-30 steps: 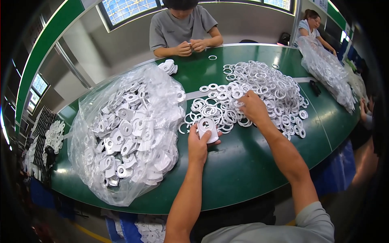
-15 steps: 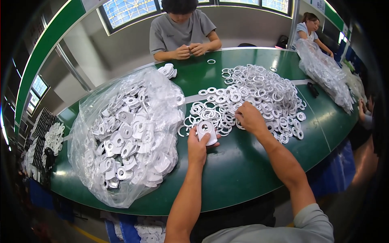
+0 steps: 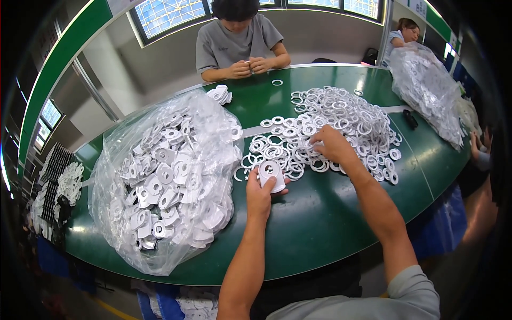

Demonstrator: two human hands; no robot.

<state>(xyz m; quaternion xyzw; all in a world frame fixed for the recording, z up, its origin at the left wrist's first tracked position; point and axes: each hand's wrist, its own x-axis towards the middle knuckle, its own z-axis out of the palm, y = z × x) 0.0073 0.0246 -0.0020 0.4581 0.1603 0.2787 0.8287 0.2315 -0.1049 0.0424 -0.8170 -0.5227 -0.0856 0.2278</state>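
Observation:
My left hand [image 3: 260, 193] holds a flat white plastic part [image 3: 271, 175] with a round hole, upright just above the green table [image 3: 320, 213]. My right hand [image 3: 332, 145] rests palm down on a wide pile of white rings [image 3: 341, 114], its fingers pinching among the rings at the pile's near edge. Whether a ring is between the fingers is hidden. To the left lies a large clear bag [image 3: 168, 176] full of white plastic parts like the one I hold.
A person in a grey shirt [image 3: 237, 45] sits across the table, hands together on a small part. Another person [image 3: 405, 33] sits at the far right behind a second clear bag [image 3: 426, 80]. A small stack of white parts [image 3: 220, 94] lies near the far edge.
My right hand has slid left and nearer across the ring pile. My left hand keeps the white part in about the same place.

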